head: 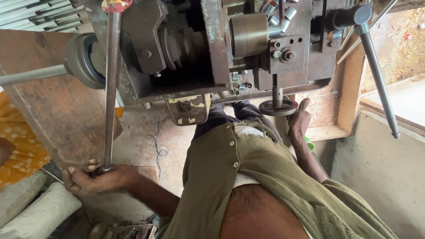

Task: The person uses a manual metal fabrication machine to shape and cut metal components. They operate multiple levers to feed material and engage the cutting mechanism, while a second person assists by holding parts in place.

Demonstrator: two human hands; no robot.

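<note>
My left hand (pixel 88 178) is closed around the lower end of a long steel lever rod (pixel 110 84), which rises to a red-tipped knob at the top of the view. My right hand (pixel 300 120) lies against the rim of a small dark round handwheel (pixel 278 107) under the machine. Its thumb points up beside the wheel and its fingers curl out of sight beneath it. The old grey-green metal machine (pixel 212 53) has a brass-coloured drum (pixel 249 33) and a stepped pulley (pixel 181 44). My olive shirt (pixel 248 177) fills the lower middle.
A second long lever (pixel 376 75) slants down at the right from a black hub. A grey shaft (pixel 31 75) runs out to the left. A rusty brown plate (pixel 57 110), yellow cloth (pixel 17 146), white sacks (pixel 40 212) and a concrete wall (pixel 380 168) surround me.
</note>
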